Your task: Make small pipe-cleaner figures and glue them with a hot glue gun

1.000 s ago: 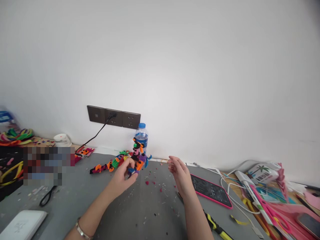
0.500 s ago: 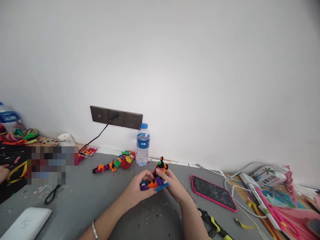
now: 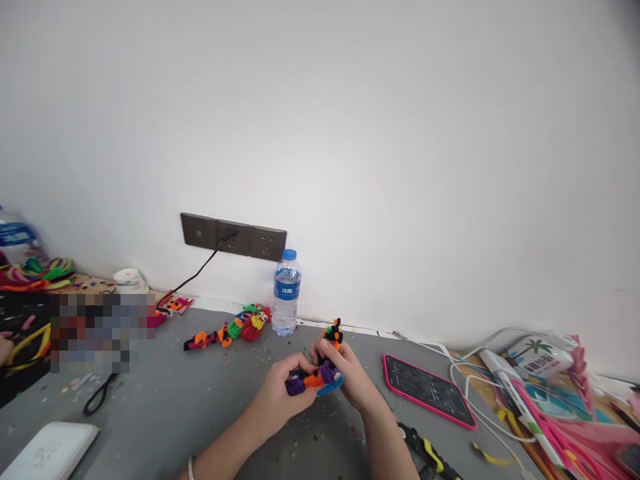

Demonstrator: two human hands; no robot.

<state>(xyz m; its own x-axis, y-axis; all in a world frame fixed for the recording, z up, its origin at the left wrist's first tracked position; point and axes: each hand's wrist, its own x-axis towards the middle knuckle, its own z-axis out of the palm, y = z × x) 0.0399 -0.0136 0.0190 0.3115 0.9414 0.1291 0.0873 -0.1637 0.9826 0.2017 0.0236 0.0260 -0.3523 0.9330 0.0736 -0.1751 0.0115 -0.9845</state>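
Both hands come together above the grey table, closed around a small pipe-cleaner figure (image 3: 313,380) in purple, orange, blue and black. My left hand (image 3: 280,387) pinches its purple and orange part from the left. My right hand (image 3: 345,373) grips it from the right, near the black and orange upper end (image 3: 334,332) that sticks up past the fingers. Fingers hide the middle, so I cannot tell whether it is one piece or two. Beyond the hands, several finished-looking pipe-cleaner figures (image 3: 253,325) lie on the table by an upright water bottle (image 3: 287,293).
A pink-cased phone (image 3: 429,390) lies right of my right hand, with yellow-and-black pliers (image 3: 430,453) nearer me. White cables (image 3: 467,393), pink scissors (image 3: 555,433) and a wipes pack (image 3: 537,357) crowd the right. A white box (image 3: 53,453) and another person's hand (image 3: 5,350) are left.
Both hands have moved slightly right and toward me with the figure. Its black and orange upper end now leans more to the right. The hold stays closed.
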